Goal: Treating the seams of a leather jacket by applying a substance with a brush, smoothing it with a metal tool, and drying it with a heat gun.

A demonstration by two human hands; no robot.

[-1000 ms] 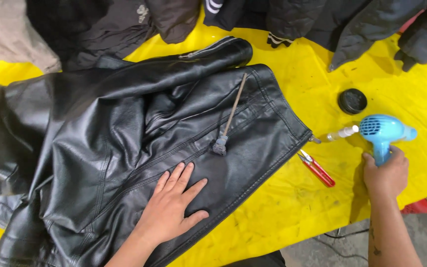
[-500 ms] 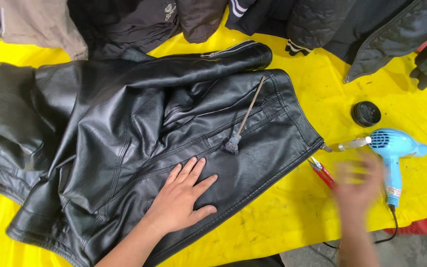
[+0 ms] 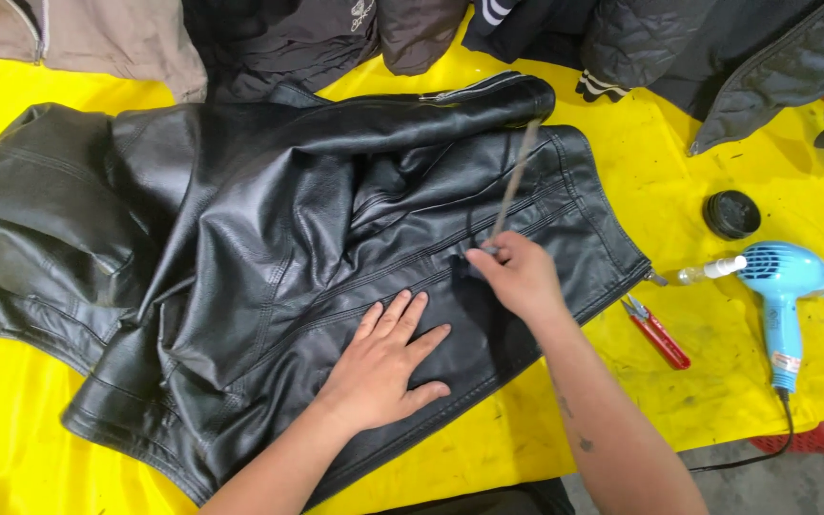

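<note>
A black leather jacket [image 3: 269,257] lies spread on the yellow table cover [image 3: 736,143]. My left hand [image 3: 383,362] rests flat on the jacket near its lower hem, fingers spread. My right hand [image 3: 519,275] is over the jacket's right part, its fingers closed on the lower end of a thin grey brush [image 3: 517,176] whose handle points up toward the sleeve. The brush's bristle end is hidden under my fingers.
To the right lie a blue hair dryer [image 3: 786,286] with its cord, a small clear spray bottle [image 3: 710,272], red snips [image 3: 658,332] and a round black tin [image 3: 732,214]. Several dark and beige jackets [image 3: 278,38] are piled along the far edge.
My right hand let go of the blue hair dryer, moved left over the jacket and took hold of the brush. My left hand stayed flat on the jacket.
</note>
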